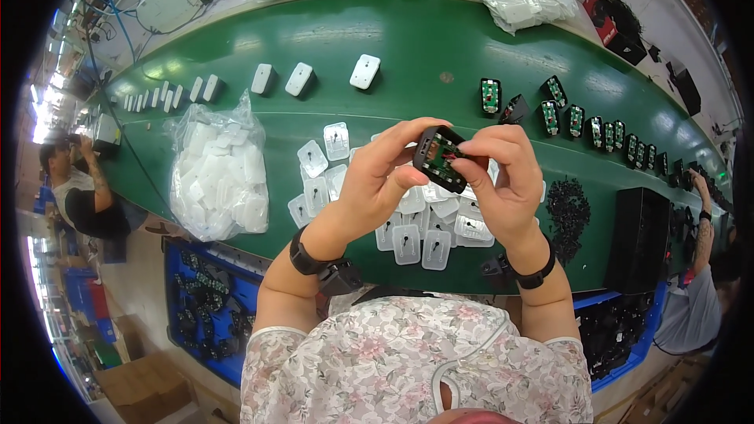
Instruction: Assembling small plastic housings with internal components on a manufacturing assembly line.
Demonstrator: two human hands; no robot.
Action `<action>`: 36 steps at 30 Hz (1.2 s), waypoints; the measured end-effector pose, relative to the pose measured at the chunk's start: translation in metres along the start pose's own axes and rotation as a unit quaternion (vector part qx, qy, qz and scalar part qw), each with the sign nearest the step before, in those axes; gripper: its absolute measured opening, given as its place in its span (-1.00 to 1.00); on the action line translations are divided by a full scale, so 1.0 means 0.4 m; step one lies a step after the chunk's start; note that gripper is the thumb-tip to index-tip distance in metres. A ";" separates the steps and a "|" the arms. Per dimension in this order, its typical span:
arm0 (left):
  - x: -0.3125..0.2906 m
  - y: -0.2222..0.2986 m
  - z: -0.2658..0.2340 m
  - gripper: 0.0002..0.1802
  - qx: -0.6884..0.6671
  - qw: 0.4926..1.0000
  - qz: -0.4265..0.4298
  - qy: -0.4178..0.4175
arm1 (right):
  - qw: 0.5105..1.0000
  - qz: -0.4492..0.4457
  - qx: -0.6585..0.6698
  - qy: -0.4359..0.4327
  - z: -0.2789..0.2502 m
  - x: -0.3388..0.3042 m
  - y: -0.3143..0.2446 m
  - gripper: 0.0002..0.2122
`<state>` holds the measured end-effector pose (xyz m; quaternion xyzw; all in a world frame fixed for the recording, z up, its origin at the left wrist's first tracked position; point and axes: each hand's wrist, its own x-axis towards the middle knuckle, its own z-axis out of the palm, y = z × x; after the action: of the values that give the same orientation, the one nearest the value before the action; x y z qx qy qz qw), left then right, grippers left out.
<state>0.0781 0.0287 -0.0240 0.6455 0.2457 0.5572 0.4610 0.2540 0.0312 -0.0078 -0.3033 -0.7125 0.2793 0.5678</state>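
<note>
One black housing (428,150) with a green circuit board inside was in both hands, just above the middle of the pile of white covers (406,245), its open face up and its long axis slanting down to the right. Both hands touched it: the left hand (385,163) gripped its left end, thumb below and fingers over the top, while the right hand (505,177) bent in from the other side, thumb and forefinger on the board by a small red part. With those fingertips overlapping it, I could not tell whether they pinched that part.

More than a dozen covers made up the pile. To its left lay one clear bag of covers (220,177); beyond its upper left stood three larger-looking white-topped boxes (299,79), then at least ten more. Off its upper right were at least ten open housings (576,121). Right of it were one heap of small black parts (567,221) and one black bin (638,239).
</note>
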 end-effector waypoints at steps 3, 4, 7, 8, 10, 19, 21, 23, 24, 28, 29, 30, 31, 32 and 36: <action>-0.004 -0.004 -0.006 -0.40 0.013 1.000 0.004 -0.002 | 0.998 -0.033 -0.028 -0.040 0.001 0.001 0.010 -0.81; -0.010 -0.012 -0.007 -0.42 0.009 1.000 -0.005 0.000 | 0.998 -0.033 -0.023 -0.046 0.000 0.004 0.016 -0.81; -0.024 -0.022 -0.027 -0.52 0.066 0.997 -0.044 -0.025 | 0.978 -0.119 -0.135 -0.109 -0.009 0.012 0.031 -0.83; -0.042 -0.040 -0.030 -0.53 0.014 0.999 -0.048 -0.011 | 0.982 -0.101 -0.125 -0.099 -0.010 0.013 0.031 -0.81; -0.058 -0.042 -0.023 -0.53 -0.109 0.992 -0.066 0.001 | 0.997 0.023 -0.006 -0.077 0.004 0.020 0.023 -0.63; -0.082 -0.102 -0.006 -0.47 -0.355 0.876 -0.324 0.044 | 0.839 0.281 0.284 -0.368 0.027 0.007 0.134 -0.14; -0.071 -0.120 -0.018 -0.47 -0.378 0.873 -0.305 0.044 | 0.858 0.252 0.295 -0.336 0.050 0.012 0.131 -0.31; -0.055 -0.123 -0.055 -0.47 -0.309 0.895 -0.321 0.019 | 0.893 0.251 0.279 -0.251 0.066 0.020 0.132 -0.60; -0.054 -0.116 -0.064 -0.45 -0.298 0.897 -0.324 0.037 | 0.894 0.261 0.281 -0.231 0.075 0.030 0.123 -0.79; -0.030 -0.181 -0.178 -0.48 0.327 0.904 -0.265 0.072 | 0.874 0.326 0.343 -0.107 0.088 0.061 0.135 -0.76; -0.052 -0.209 -0.214 -0.48 0.327 0.904 -0.265 0.071 | 0.875 0.326 0.343 -0.106 0.084 0.071 0.149 -0.76; -0.074 -0.244 -0.246 -0.51 0.499 0.834 -0.226 0.063 | 0.864 0.376 0.325 -0.083 0.070 0.083 0.170 -0.74; -0.087 -0.263 -0.261 -0.52 0.653 0.733 -0.181 0.054 | 0.848 0.427 0.308 -0.060 0.057 0.093 0.195 -0.72; -0.089 -0.262 -0.263 -0.52 0.652 0.735 -0.180 0.052 | 0.839 0.459 0.286 -0.060 0.051 0.108 0.219 -0.68; -0.085 -0.268 -0.253 -0.54 0.688 0.692 -0.217 0.008 | 0.867 0.480 0.100 -0.087 0.052 0.151 0.286 -0.53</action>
<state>-0.0055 0.0817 -0.1385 0.7063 0.6973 0.1218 -0.0062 0.2366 0.1510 -0.0583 -0.5240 -0.4935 0.6124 0.3270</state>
